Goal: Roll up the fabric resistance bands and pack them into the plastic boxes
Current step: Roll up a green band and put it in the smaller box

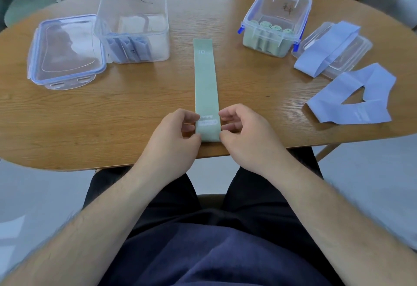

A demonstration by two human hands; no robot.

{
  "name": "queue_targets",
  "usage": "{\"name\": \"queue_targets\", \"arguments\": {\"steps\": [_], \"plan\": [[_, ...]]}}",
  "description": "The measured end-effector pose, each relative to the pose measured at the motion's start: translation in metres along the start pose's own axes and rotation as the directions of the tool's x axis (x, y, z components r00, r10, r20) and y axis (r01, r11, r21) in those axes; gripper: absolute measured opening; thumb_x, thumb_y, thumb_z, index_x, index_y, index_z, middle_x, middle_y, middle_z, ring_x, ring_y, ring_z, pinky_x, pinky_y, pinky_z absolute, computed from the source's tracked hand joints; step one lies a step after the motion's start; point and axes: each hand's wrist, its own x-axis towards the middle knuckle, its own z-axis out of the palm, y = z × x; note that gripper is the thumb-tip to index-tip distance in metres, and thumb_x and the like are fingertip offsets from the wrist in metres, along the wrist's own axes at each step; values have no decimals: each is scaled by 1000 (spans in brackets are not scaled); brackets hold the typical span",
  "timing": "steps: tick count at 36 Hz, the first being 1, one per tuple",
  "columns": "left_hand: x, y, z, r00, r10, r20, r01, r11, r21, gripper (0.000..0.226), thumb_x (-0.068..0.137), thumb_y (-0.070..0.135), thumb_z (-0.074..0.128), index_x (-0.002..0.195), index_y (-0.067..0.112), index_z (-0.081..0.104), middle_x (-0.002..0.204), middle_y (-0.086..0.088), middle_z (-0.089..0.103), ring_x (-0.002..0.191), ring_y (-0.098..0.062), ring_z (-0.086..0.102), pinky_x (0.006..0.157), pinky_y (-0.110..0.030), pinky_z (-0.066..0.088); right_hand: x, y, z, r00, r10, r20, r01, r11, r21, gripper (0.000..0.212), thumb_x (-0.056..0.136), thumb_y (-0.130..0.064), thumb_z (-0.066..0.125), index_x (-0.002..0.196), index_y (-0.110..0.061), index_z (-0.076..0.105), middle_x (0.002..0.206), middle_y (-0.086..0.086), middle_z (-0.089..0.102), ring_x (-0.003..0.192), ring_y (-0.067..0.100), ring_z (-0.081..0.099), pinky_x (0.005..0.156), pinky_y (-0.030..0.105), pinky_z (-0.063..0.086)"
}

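Note:
A pale green fabric band (205, 82) lies flat and straight on the wooden table (135, 105), running away from me. My left hand (171, 136) pinches its near left corner and my right hand (241, 134) pinches the near right corner. A clear plastic box (276, 22) at the back right holds several rolled green bands. A larger clear box (133, 21) at the back left holds folded or rolled blue bands. Two loose blue bands lie at the right, one (327, 47) draped over a lid and one (356, 96) on the table.
A clear lid with blue rim (65, 50) lies at the left beside the larger box. A second lid (352, 53) sits under the draped blue band. The table's near edge runs just below my hands. A sofa stands behind the table.

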Motion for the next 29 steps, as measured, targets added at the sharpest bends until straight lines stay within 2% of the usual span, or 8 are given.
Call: {"name": "queue_targets", "arguments": {"steps": [5, 8, 11, 15, 18, 22, 29], "plan": [[3, -2, -4, 999, 51, 17, -52, 995, 89, 27, 93, 15, 64, 117, 26, 60, 115, 10, 58, 97, 11, 53, 71, 7, 35, -1, 0, -2, 1000, -6, 3, 6, 999, -39, 34, 88, -15, 63, 120, -24, 62, 111, -11, 62, 96, -1, 61, 79, 12, 49], [5, -4, -6, 997, 64, 32, -66, 993, 98, 22, 91, 13, 65, 108, 26, 60, 113, 6, 57, 93, 8, 55, 72, 7, 34, -2, -1, 1, 999, -25, 36, 27, 998, -53, 28, 85, -12, 65, 111, -24, 66, 105, -10, 63, 94, 2, 62, 85, 19, 53], [7, -6, -6, 996, 78, 42, -82, 990, 116, 19, 90, 13, 67, 103, 26, 60, 108, 6, 58, 90, 7, 56, 72, 5, 35, -2, -1, 1, 996, -70, 48, 75, 992, -100, 26, 85, -10, 66, 107, -23, 68, 104, -10, 62, 93, 3, 62, 85, 19, 53], [7, -7, -10, 977, 190, 91, -205, 957, 203, 15, 90, 15, 69, 100, 24, 62, 99, 13, 51, 90, 2, 53, 73, -2, 38, -1, -1, -4, 976, -205, 68, 214, 956, -201, 18, 86, -11, 67, 100, -22, 70, 99, -10, 59, 91, 5, 58, 78, 16, 49], [9, -10, -12, 939, 310, 151, -341, 900, 273, 12, 88, 16, 71, 96, 22, 64, 98, 12, 50, 91, -6, 49, 75, -10, 37, 1, 0, -6, 951, -276, 137, 303, 922, -241, 12, 87, -11, 69, 94, -20, 71, 95, -10, 59, 88, 5, 56, 74, 14, 46], [12, -15, -11, 897, 396, 197, -442, 825, 352, 8, 90, 18, 70, 93, 23, 65, 94, 12, 50, 95, -14, 46, 82, -19, 32, 4, 4, -4, 926, -319, 201, 366, 890, -272, 9, 89, -9, 68, 90, -17, 73, 91, -8, 58, 84, 5, 54, 73, 17, 44], [18, -17, -13, 837, 498, 228, -547, 738, 396, 3, 90, 20, 72, 92, 18, 69, 90, 13, 49, 92, -14, 44, 81, -23, 32, 10, 7, -4, 904, -349, 248, 414, 862, -293, 7, 91, -10, 67, 89, -16, 70, 87, -11, 56, 83, 5, 53, 72, 14, 42]]}}
